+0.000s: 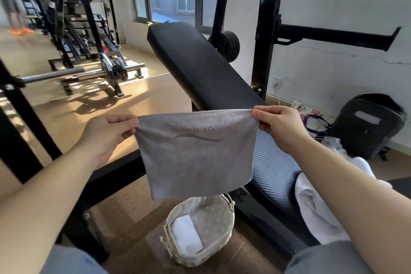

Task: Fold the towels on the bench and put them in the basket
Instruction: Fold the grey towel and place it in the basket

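The left hand (106, 133) pinches one upper corner of the grey towel (195, 158), which hangs stretched flat in the air, above the basket (166, 238) on the floor; one rolled white towel (188, 236) already lies inside. The right hand (280, 129) pinches the other corner. I think the folding is in progress: next, the two corners must meet evenly. Another white towel (315, 207) lies crumpled on the desk (200, 69), not yet folded.
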Action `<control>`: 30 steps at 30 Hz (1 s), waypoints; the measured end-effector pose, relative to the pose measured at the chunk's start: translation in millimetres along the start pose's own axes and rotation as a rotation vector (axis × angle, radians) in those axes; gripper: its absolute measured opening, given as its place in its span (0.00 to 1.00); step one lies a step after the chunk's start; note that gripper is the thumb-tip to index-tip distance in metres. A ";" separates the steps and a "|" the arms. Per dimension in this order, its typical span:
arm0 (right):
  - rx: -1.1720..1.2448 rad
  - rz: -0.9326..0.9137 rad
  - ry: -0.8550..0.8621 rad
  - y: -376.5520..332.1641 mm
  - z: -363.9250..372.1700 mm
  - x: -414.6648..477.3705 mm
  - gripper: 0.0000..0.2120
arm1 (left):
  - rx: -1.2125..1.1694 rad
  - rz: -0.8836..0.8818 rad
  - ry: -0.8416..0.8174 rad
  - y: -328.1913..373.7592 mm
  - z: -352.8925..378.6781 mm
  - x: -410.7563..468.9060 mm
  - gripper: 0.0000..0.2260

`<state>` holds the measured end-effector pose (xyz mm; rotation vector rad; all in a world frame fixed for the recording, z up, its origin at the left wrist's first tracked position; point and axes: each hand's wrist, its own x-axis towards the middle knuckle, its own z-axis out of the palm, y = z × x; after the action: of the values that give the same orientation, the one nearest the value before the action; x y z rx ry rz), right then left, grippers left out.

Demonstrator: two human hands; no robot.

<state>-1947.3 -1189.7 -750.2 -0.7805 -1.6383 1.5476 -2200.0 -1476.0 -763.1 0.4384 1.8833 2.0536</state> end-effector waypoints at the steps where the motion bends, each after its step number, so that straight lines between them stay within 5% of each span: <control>1: -0.002 -0.005 0.002 1.0 2.6 0.9 0.03 | -0.007 -0.002 0.001 -0.3 -1.7 0.6 0.04; 4: -0.046 -0.041 -0.003 5.7 10.4 2.8 0.03 | 0.046 0.027 0.033 -2.6 -8.7 3.6 0.04; 8: -0.234 -0.138 -0.047 9.4 19.5 0.7 0.09 | 0.422 0.259 0.064 -4.8 -17.0 2.4 0.08; 14: -0.565 -0.249 -0.090 15.2 24.0 -2.2 0.05 | 0.772 0.412 0.041 -7.8 -17.9 1.1 0.07; 21: -0.524 -0.211 -0.094 9.8 27.1 -5.5 0.04 | 0.808 0.364 0.090 -10.9 -10.3 6.1 0.06; 30: -0.464 -0.112 -0.071 8.1 43.8 -1.4 0.05 | 0.523 0.114 0.207 -12.0 -10.9 15.3 0.04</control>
<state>-1983.8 -1214.0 -758.4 -0.8591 -2.0926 1.1389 -2218.2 -1478.2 -775.8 0.4761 2.5826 1.7030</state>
